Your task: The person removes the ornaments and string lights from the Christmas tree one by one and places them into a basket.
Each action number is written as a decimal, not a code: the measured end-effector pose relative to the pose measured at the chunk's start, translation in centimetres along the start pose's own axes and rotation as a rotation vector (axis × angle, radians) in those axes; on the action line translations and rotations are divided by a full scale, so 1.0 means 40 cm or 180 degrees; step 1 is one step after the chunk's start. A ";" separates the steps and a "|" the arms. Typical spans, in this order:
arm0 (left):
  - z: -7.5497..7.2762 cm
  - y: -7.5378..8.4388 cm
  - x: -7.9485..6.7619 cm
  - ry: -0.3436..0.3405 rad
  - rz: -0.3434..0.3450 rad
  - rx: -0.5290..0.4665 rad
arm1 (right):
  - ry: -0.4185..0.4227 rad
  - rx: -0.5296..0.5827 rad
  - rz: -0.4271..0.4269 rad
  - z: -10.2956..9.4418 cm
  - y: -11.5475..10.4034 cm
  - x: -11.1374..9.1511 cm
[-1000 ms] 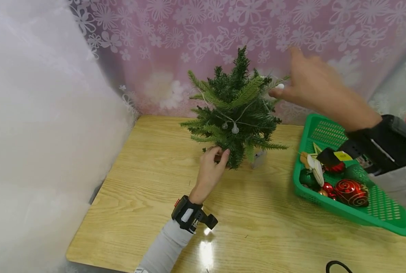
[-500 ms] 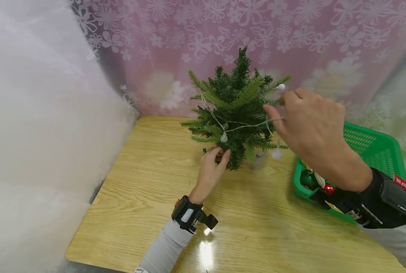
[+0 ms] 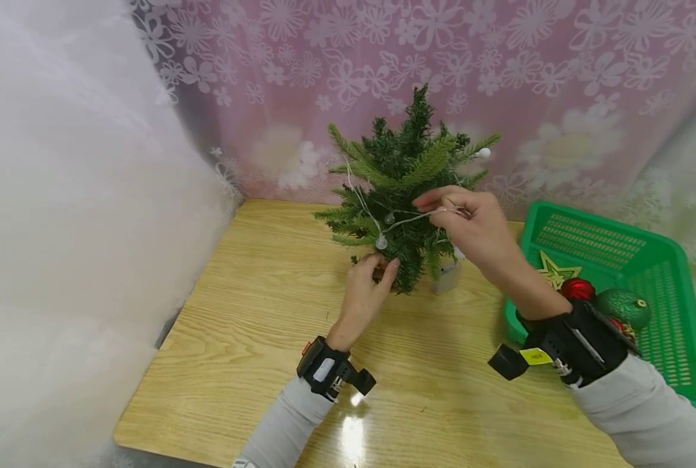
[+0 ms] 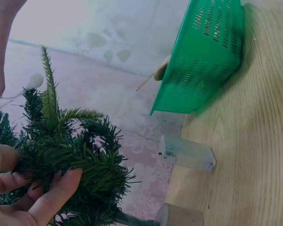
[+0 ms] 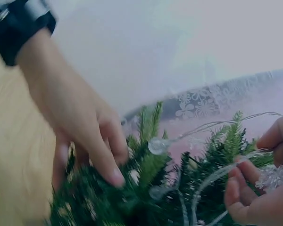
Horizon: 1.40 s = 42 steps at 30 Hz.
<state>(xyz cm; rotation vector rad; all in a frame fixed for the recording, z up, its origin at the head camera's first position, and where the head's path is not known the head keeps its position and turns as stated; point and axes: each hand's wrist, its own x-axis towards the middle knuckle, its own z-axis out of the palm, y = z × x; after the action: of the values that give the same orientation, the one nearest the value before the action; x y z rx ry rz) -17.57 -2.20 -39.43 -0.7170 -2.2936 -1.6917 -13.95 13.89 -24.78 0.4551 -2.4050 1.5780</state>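
Observation:
A small artificial Christmas tree (image 3: 400,153) stands near the back of the table. My left hand (image 3: 362,296) grips a low front branch (image 4: 92,157), its fingers among the needles in the left wrist view. My right hand (image 3: 479,231) pinches the clear wire of a string of lights (image 3: 409,221) at the tree's right front. In the right wrist view, a clear, textured piece (image 5: 275,178) shows by the right palm. One round bulb (image 3: 381,242) hangs on the wire above the left hand. A white bulb (image 3: 483,153) sits at a right branch tip.
A green plastic basket (image 3: 669,260) stands at the right, partly behind the right forearm. It holds a gold star (image 3: 558,270), a red bauble (image 3: 578,289) and a green bauble (image 3: 624,307). A translucent battery box (image 4: 188,153) stands by the tree's base (image 4: 179,215).
My right hand has come down from the tree's upper right, then inward to its front, drawing the light wire along. The hanging bulb has shifted left and lower. My left hand stays on the branch.

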 end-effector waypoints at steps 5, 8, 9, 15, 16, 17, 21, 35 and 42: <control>0.001 0.000 -0.001 -0.0039 0.0011 -0.0181 | -0.0069 0.1220 0.0147 0.039 0.027 0.020; 0.001 -0.001 0.001 -0.0035 0.0004 -0.0204 | -0.0135 0.1541 0.0200 0.059 0.025 0.023; 0.001 -0.002 0.002 -0.0040 0.0005 -0.0200 | -0.0136 0.1500 0.0190 0.064 0.021 0.022; -0.004 -0.002 0.008 -0.0076 -0.0003 -0.0160 | -0.0088 0.0920 0.0312 0.091 0.014 0.025; -0.005 -0.001 0.008 -0.0078 -0.0005 -0.0147 | -0.0094 0.0822 0.0381 0.097 0.019 0.030; -0.006 0.001 0.009 -0.0084 -0.0009 -0.0155 | -0.0100 0.0672 0.0436 0.105 0.026 0.035; -0.009 0.008 0.006 -0.0132 -0.0010 -0.0056 | -0.0175 -0.0167 0.0627 0.142 0.053 0.053; -0.104 0.074 -0.027 -0.0253 0.0001 0.0521 | 0.0211 -0.2210 0.0752 0.202 0.073 0.058; -0.201 0.107 0.027 0.0689 0.0384 0.0446 | 0.0011 -0.2196 0.0853 0.205 0.094 0.059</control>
<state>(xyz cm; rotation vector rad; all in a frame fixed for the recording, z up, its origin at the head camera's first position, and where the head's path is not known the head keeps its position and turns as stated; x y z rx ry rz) -17.38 -8.50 -32.76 -0.5982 -2.1482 -1.4618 -17.72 7.43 -30.35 -0.0063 -2.8740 0.7151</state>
